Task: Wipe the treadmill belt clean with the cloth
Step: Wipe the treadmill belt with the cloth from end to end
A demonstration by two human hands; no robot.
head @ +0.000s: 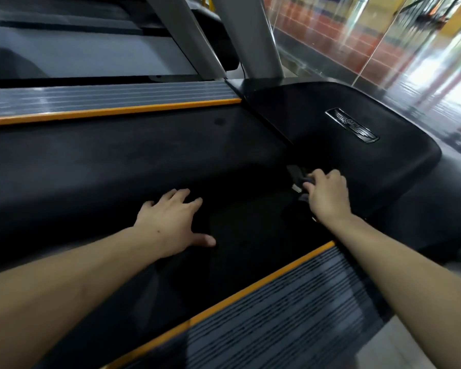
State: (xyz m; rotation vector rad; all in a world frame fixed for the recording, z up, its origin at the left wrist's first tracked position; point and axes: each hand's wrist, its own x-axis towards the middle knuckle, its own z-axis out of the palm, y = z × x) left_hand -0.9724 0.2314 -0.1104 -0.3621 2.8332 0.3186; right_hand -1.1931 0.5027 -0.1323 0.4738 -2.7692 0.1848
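The black treadmill belt [104,166] runs across the middle of the view. A black cloth [245,230] lies spread on it, hard to tell from the belt in the dim light. My left hand [171,225] rests flat on the cloth's left part with fingers spread. My right hand [328,195] is at the seam between the belt and the motor cover [330,123]. Its fingers are curled and pinch a bunched dark corner of the cloth, where a small pale tag shows.
Ribbed grey side rails with orange edges flank the belt, one near me [290,310] and one on the far side [104,99]. A grey upright [250,35] rises behind the cover. A glass wall [383,35] stands to the right, and another treadmill [64,54] lies beyond.
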